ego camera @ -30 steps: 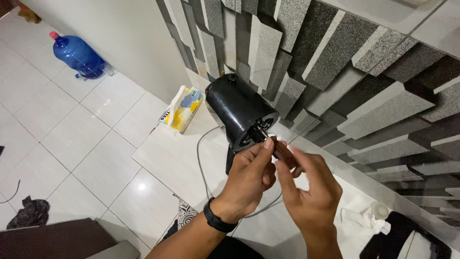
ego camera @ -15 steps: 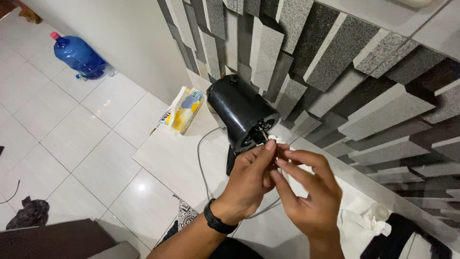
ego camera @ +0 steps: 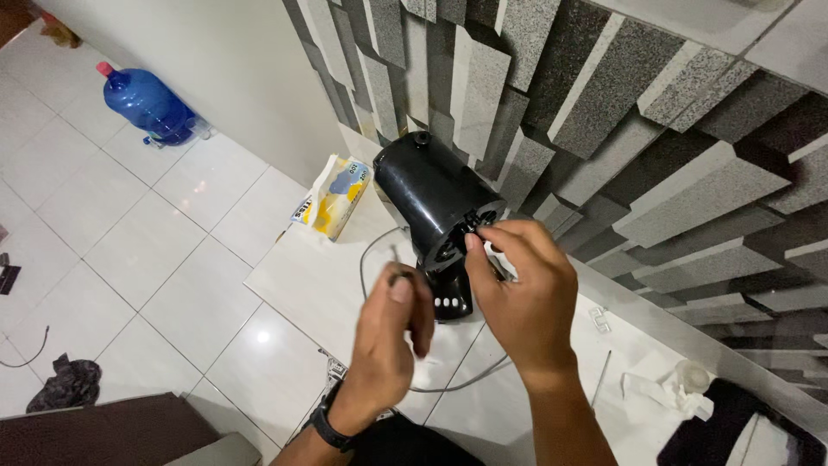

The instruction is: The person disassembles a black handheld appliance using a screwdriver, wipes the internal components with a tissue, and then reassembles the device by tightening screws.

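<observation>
Nearest, a black wristband [ego camera: 329, 425] circles the left forearm. Above it the left hand [ego camera: 392, 341] is raised over the white tiled floor [ego camera: 172, 259], blurred, its thumb and forefinger pinched on a small dark piece [ego camera: 398, 278] that is too small to tell; the other fingers curl loosely. To its right, the right hand [ego camera: 522, 298] reaches further, thumb and forefinger pressed together at the rear end of the black motor housing [ego camera: 431, 194], touching a small fitting there; what they grip is hidden. The housing sits on its black base [ego camera: 450, 302] on a white slab, tilted toward the grey stone wall [ego camera: 604, 103]. A thin grey cable [ego camera: 371, 250] loops beside it. Further left lies a yellow-and-white packet [ego camera: 332, 198], and far left a blue water bottle [ego camera: 147, 105].
</observation>
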